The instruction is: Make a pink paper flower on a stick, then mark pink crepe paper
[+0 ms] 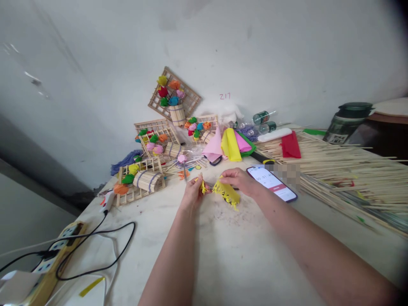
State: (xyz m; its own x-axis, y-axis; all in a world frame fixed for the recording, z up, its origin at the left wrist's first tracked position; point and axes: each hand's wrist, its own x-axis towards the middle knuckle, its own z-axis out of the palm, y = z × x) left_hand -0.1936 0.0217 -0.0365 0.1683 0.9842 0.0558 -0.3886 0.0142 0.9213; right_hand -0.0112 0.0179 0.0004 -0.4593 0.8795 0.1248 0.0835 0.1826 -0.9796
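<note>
Near the table's middle, my left hand (192, 192) is closed, pinching the end where yellow fringed paper is gathered. My right hand (240, 180) pinches the top edge of a yellow fringed paper strip (228, 193), whose cut fringe hangs down toward the tabletop. A thin stretch runs between the two hands; whether it is a stick or twisted paper I cannot make out. Just right of my right hand lies a phone (270, 183) with a timer on its screen. Small dark specks are scattered on the table below the paper.
Stick lattices with paper flowers (148, 178) stand at the left and back. Coloured paper sheets (231, 144) lie behind my hands. Many thin wooden sticks (331, 161) cover the right side, beside a dark jar (347, 123). A power strip (60, 250) and cables (105, 268) occupy the left front.
</note>
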